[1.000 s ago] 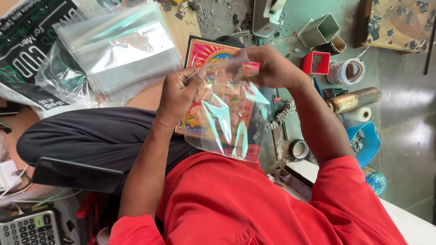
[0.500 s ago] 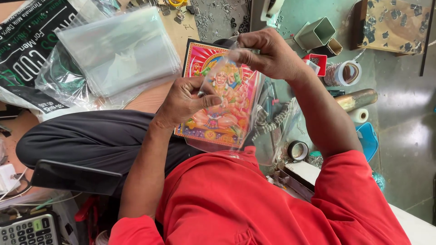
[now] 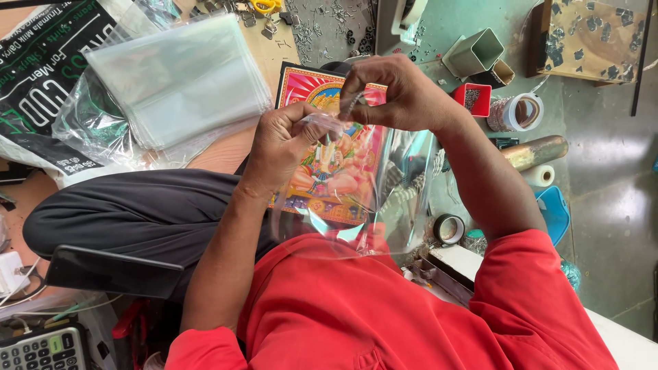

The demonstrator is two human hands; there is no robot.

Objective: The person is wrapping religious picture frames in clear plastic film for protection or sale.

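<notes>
Head view: the left hand (image 3: 281,140) and the right hand (image 3: 404,92) both pinch the top edge of a clear plastic sleeve (image 3: 356,199), fingers closed on the film. The sleeve hangs down toward the red shirt (image 3: 384,308), its lower edge curling just above the chest. Behind the film lies a colourful picture (image 3: 322,137) with a red border, flat on the work surface and partly covered by both hands. There is little open room: the picture's left edge is close beside a stack of clear bags (image 3: 178,82), and its right side is crowded by a green square cup (image 3: 476,51), a small red box (image 3: 473,99) and a roll of tape (image 3: 521,113). A dark printed bag (image 3: 41,75) with white lettering sits at the far left; a calculator (image 3: 41,346) lies in the bottom left corner.

Half a second earlier the sleeve lay close over the picture; now it is lifted and spread, and the right hand has dropped lower.
</notes>
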